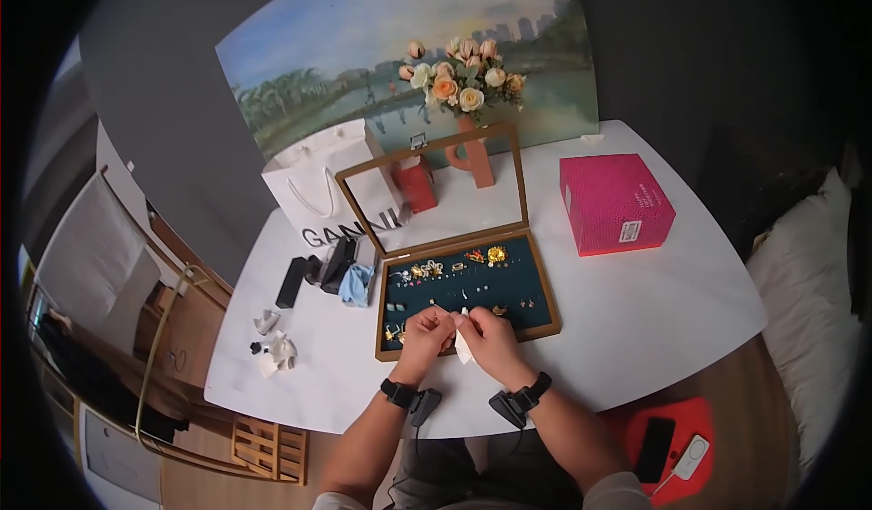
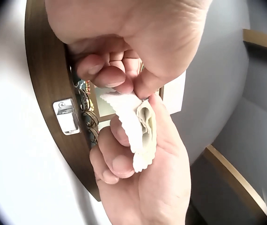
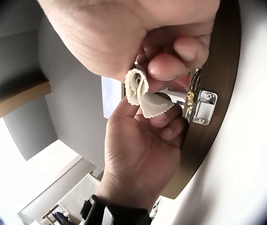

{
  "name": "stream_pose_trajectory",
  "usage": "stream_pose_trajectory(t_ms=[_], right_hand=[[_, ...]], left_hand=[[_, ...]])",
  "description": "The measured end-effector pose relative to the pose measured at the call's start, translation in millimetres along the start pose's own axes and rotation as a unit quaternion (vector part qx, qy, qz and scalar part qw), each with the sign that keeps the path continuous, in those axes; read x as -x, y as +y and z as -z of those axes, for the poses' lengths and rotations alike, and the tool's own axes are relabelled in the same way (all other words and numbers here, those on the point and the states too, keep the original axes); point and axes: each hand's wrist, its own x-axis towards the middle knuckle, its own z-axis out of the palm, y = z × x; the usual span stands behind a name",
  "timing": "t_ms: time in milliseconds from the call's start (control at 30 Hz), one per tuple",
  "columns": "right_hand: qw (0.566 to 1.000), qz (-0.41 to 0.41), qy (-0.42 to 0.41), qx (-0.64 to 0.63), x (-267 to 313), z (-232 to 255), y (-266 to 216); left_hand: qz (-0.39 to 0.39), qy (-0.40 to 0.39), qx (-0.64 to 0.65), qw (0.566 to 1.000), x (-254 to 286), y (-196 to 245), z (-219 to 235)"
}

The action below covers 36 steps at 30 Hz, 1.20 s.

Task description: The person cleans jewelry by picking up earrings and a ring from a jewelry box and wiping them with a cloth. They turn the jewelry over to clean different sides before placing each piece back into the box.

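My right hand [image 1: 489,336] grips a folded white cloth [image 2: 128,117] with zigzag-cut edges. The cloth is doubled over between its thumb and fingers, with a loose corner hanging down. My left hand [image 1: 429,336] meets it, thumb and forefinger pinched together at the cloth's upper edge. A tiny dark thing shows between the fingertips in the left wrist view; the rest of it is hidden, and I cannot tell what it is. Both hands are over the front of an open wooden jewelry box [image 1: 543,278] lined in dark green, with earrings, rings and gold pieces [image 1: 496,254] in rows.
The box's glass-topped lid [image 1: 520,178] stands raised behind. A white paper bag [image 1: 313,178], dark cases [image 1: 338,260] and a blue cloth [image 1: 356,286] are at left, crumpled wrappings [image 1: 278,354] nearer. A pink box [image 1: 618,203] sits at right, a flower vase [image 1: 480,165] at the back.
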Motion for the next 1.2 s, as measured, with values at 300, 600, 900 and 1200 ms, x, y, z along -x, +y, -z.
stream_pose_trajectory(t_ms=[300, 600, 900, 1200], right_hand=[[1.000, -0.015, -0.006, 0.025, 2.4, 5.2, -3.3], [0.999, 0.019, 0.009, 0.031, 3.2, 4.7, -2.3], [0.999, 0.005, -0.003, 0.033, 2.4, 3.7, -4.0], [0.999, 0.014, -0.009, 0.030, 1.9, 2.0, 0.2]], left_hand=[[0.002, 0.011, -0.021, 1.000, 0.5, 0.5, -5.8], [0.000, 0.010, -0.010, 1.000, 1.7, 0.3, -5.8], [-0.009, -0.008, 0.011, 1.000, 2.6, -2.2, -2.2], [-0.012, -0.008, 0.009, 1.000, 3.4, -1.6, -1.1]])
